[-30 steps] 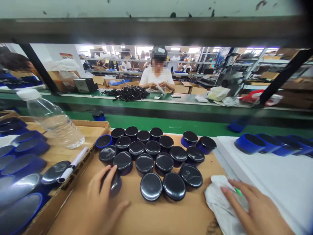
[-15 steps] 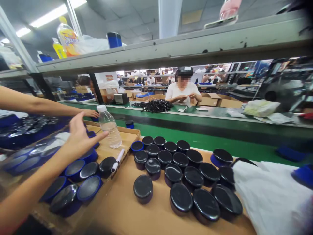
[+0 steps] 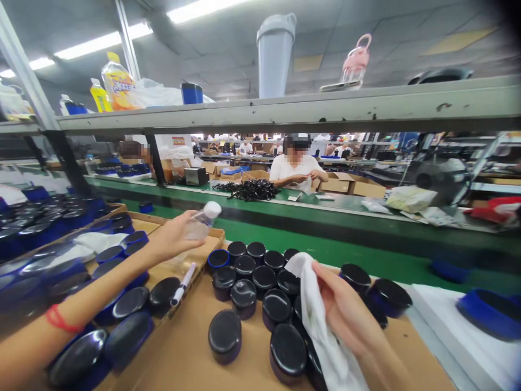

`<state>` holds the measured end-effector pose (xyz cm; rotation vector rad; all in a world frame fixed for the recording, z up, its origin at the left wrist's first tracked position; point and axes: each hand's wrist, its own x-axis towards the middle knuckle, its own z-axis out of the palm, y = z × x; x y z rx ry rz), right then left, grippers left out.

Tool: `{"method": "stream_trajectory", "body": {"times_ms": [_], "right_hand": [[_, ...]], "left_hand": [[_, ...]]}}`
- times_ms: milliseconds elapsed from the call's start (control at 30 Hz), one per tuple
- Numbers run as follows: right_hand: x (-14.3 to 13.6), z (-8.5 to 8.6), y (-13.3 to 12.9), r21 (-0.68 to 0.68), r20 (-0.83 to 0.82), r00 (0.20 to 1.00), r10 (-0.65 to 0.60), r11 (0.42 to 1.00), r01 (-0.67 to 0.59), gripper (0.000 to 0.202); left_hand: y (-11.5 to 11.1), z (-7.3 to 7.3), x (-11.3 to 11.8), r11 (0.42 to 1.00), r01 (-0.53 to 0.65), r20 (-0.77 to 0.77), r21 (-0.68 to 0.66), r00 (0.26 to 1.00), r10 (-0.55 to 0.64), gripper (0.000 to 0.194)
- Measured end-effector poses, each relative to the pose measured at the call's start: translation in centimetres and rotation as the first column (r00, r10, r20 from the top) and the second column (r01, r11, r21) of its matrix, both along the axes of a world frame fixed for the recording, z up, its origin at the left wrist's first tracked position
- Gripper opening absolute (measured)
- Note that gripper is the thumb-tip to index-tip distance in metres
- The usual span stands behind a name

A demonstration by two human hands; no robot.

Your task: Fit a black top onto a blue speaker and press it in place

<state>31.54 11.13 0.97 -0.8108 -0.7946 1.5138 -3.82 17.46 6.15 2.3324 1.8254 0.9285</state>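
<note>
Far left, blue-rimmed lids [image 3: 122,304] fill a cardboard tray [image 3: 214,234], packed to its near edge; the leftmost ones blur and run off frame. A white marker [image 3: 182,284] lies on the tray's right rim. The left hand [image 3: 173,239] is raised over the tray, grip closed around a clear water bottle [image 3: 200,222] tilted with its white cap up and to the right; the bottle's lower body is hidden by the hand and hard to make out. A red band sits on that forearm.

Centre, black-lidded jars [image 3: 252,271] cluster on the brown counter [image 3: 187,353]. One jar [image 3: 224,335] stands apart at the front, with bare cardboard open left of and before it.

The right hand [image 3: 345,312] is up over the jars, fingers pinched shut on a white cloth [image 3: 319,320] that hangs down and covers some jars; its lower end is cut off by the frame bottom. Two more jars [image 3: 386,297] stand just right of the hand.

Right, a white sheet [image 3: 443,331] carries a blue lid [image 3: 488,312], blurred at the frame edge. Behind, a green belt [image 3: 345,247] runs across; a person in white [image 3: 297,165] works beyond it. A shelf [image 3: 325,108] spans overhead.
</note>
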Motion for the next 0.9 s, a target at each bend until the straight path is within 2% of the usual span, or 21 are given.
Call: {"method": "stream_trajectory", "body": {"times_ms": [67, 167, 300, 400, 567, 667, 800, 900], "right_hand": [[-0.2, -0.6, -0.8, 0.017, -0.024, 0.998, 0.061, 0.998, -0.061, 0.023], [-0.3, -1.2, -1.6, 0.042, 0.004, 0.995, 0.102, 0.994, -0.102, 0.024], [-0.7, -1.6, -1.9, 0.064, 0.089, 0.992, 0.095, 0.993, -0.101, 0.025], [-0.8, -1.9, -1.9, 0.108, 0.172, 0.984, 0.047, 0.992, -0.067, 0.027], [-1.0, -2.1, -1.8, 0.169, 0.28, 0.957, -0.07, 0.985, 0.023, 0.031], [-1.1, -2.1, -1.9, 0.18, 0.299, 0.951, -0.075, 0.983, 0.02, 0.031], [-1.1, -2.1, -1.8, 0.118, 0.224, 0.974, -0.027, 0.993, 0.001, 0.027], [-0.6, -2.0, -1.6, 0.059, 0.109, 0.991, -0.074, 0.996, 0.068, 0.033]], "left_hand": [[-1.2, 0.5, 2.6, 0.993, 0.118, -0.14, -0.018, 0.983, -0.119, 0.057], [-2.8, 1.0, 6.5, 0.976, 0.208, -0.309, -0.057, 0.926, -0.215, 0.064], [-4.3, 1.6, 10.4, 0.964, 0.249, -0.502, -0.097, 0.824, -0.263, 0.073], [-4.7, 2.1, 11.8, 0.962, 0.255, -0.612, -0.097, 0.747, -0.26, 0.073], [-4.8, 2.7, 12.3, 0.964, 0.261, -0.705, -0.058, 0.672, -0.224, 0.077], [-5.0, 2.9, 12.2, 0.962, 0.271, -0.705, -0.036, 0.676, -0.216, 0.076], [-4.3, 2.6, 10.9, 0.966, 0.259, -0.596, -0.02, 0.772, -0.22, 0.075], [-2.5, 2.2, 8.1, 0.977, 0.21, -0.415, 0.026, 0.892, -0.181, 0.068]]}}
